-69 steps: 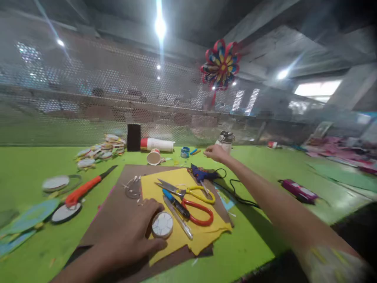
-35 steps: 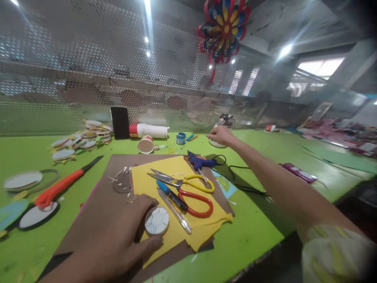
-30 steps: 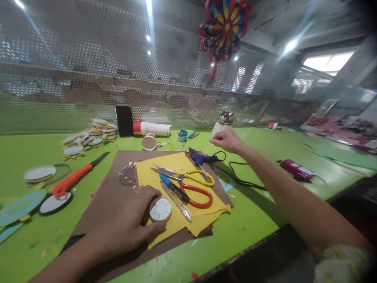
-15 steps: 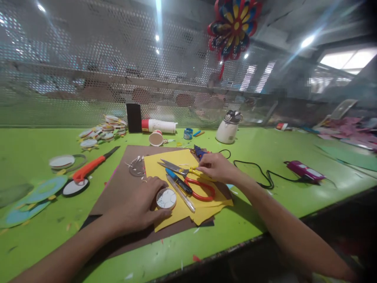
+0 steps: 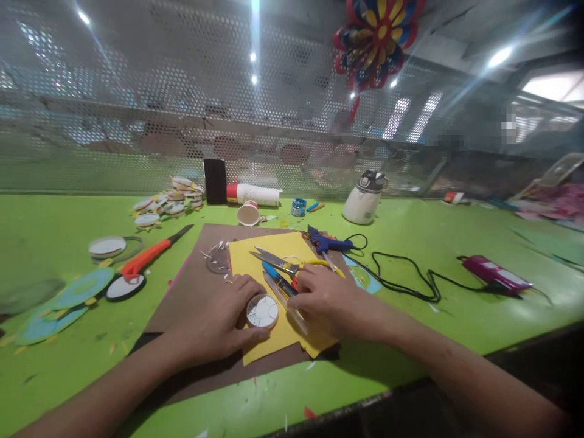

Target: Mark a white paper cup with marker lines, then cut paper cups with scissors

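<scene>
The left hand (image 5: 223, 317) pinches the white disc (image 5: 262, 312) on yellow paper (image 5: 260, 351), while the right hand (image 5: 331, 298) (its grip I cannot tell), brushing the crowded scissors (image 5: 279, 261), could knock the clear pen (image 5: 275, 290) against the disc.

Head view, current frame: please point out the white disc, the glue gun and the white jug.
White disc (image 5: 262, 312): head view, middle of its top face.
Glue gun (image 5: 332, 244): head view, its blue body.
White jug (image 5: 362, 204): head view, its white side.
</scene>
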Available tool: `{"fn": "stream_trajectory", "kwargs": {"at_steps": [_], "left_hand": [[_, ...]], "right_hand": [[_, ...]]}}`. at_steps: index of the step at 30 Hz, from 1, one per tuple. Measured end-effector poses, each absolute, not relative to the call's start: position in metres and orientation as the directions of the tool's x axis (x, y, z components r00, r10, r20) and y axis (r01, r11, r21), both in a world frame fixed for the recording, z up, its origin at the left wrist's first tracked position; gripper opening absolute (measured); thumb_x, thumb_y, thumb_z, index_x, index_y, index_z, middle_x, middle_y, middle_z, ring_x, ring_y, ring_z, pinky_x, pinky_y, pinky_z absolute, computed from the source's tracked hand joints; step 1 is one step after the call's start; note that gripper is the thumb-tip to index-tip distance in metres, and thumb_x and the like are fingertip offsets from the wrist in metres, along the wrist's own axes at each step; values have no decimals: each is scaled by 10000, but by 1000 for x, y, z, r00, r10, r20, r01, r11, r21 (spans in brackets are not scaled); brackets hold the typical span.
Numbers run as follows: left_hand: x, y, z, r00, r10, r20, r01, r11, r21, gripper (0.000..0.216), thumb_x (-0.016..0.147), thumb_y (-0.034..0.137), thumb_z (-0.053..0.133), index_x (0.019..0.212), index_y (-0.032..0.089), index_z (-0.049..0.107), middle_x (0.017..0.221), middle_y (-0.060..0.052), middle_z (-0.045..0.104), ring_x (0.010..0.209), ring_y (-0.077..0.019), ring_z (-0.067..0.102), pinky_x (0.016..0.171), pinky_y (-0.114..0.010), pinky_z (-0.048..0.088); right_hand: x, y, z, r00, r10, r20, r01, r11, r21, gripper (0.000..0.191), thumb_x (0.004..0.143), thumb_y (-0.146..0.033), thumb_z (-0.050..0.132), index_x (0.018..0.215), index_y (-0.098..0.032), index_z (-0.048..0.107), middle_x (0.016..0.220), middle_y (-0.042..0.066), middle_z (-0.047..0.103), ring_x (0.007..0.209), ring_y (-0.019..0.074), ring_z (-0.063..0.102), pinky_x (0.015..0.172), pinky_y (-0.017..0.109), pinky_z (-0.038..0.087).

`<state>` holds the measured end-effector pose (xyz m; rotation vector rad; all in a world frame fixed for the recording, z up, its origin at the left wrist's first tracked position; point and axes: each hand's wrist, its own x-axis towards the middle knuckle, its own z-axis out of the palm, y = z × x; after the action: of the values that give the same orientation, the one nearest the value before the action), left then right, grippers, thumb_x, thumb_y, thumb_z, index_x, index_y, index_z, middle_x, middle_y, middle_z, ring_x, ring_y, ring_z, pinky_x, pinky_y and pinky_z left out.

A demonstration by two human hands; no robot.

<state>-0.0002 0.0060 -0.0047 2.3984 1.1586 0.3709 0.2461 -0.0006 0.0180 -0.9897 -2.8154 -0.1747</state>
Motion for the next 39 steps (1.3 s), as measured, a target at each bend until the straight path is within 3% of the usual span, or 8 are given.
{"fn": "stream_trajectory", "kwargs": {"at_steps": [5, 16, 23, 28, 30, 33, 36, 39], "left_hand": [[1, 6, -4, 614, 787, 68, 656, -556, 510, 277, 813, 356, 661, 1014, 187, 572, 1007, -64, 591, 927, -248, 542, 832, -393, 447], [-1, 7, -8, 607, 792, 64, 671, -554, 493, 308, 823, 441, 644, 993, 194, 572, 1030, -78, 586, 952, -272, 551, 804, -398, 457], [-3, 7, -11, 620, 773, 138, 623, -591, 512, 293, 800, 372, 676, 1017, 200, 579, 1032, -75, 599, 968, -270, 551, 830, -401, 462], [-4, 8, -14, 627, 767, 137, 608, -591, 529, 335, 810, 376, 670, 1077, 188, 593, 1069, -88, 590, 997, -278, 556, 860, -414, 465], [-4, 8, -13, 623, 772, 126, 609, -580, 541, 347, 806, 372, 675, 1090, 189, 594, 1080, -89, 596, 1008, -279, 562, 865, -411, 465], [-4, 9, -12, 617, 779, 109, 609, -561, 561, 390, 788, 380, 697, 1110, 186, 593, 1099, -92, 610, 1018, -283, 565, 874, -413, 464], [-5, 11, -13, 608, 787, 100, 600, -538, 592, 413, 779, 372, 717, 1121, 178, 588, 1116, -99, 612, 1024, -278, 562, 893, -418, 460], [-5, 12, -13, 609, 786, 112, 576, -534, 618, 418, 762, 341, 735, 1117, 181, 584, 1126, -96, 611, 1035, -273, 563, 905, -418, 464]], "right_hand": [[238, -7, 10, -793, 577, 198, 607, 777, 168, 125, 856, -141, 653, 819, -256, 686, 821, 38, 566, 841, 211, 481, 701, 325, 315], [217, 19, 11, -598, 780, 185, 800, 595, 78, 139, 931, -235, 541, 945, -197, 673, 828, 76, 684, 766, 214, 604, 587, 298, 317], [218, 9, 0, -477, 829, 291, 847, 522, -98, 237, 878, -213, 579, 1098, -210, 670, 923, 91, 723, 836, 247, 650, 669, 315, 409], [240, 9, 17, -335, 862, 382, 821, 465, -331, 329, 882, -207, 535, 1183, -144, 651, 758, 46, 674, 631, 180, 619, 605, 311, 490], [252, 7, 25, -297, 879, 373, 729, 461, -505, 349, 933, -288, 497, 1221, -150, 637, 769, 36, 670, 579, 153, 623, 549, 293, 515], [268, 1, 33, -260, 924, 282, 276, 351, -895, 303, 909, -347, 603, 1161, -210, 700, 700, 13, 697, 588, 158, 646, 576, 314, 542], [276, -4, 32, -266, 946, 185, -37, 181, -983, 197, 826, -336, 726, 999, -253, 768, 679, 20, 716, 617, 164, 645, 582, 310, 517], [275, -11, 27, -268, 962, 60, -148, 21, -989, 172, 750, -323, 788, 911, -264, 776, 668, 19, 679, 608, 164, 617, 536, 291, 467]]}}
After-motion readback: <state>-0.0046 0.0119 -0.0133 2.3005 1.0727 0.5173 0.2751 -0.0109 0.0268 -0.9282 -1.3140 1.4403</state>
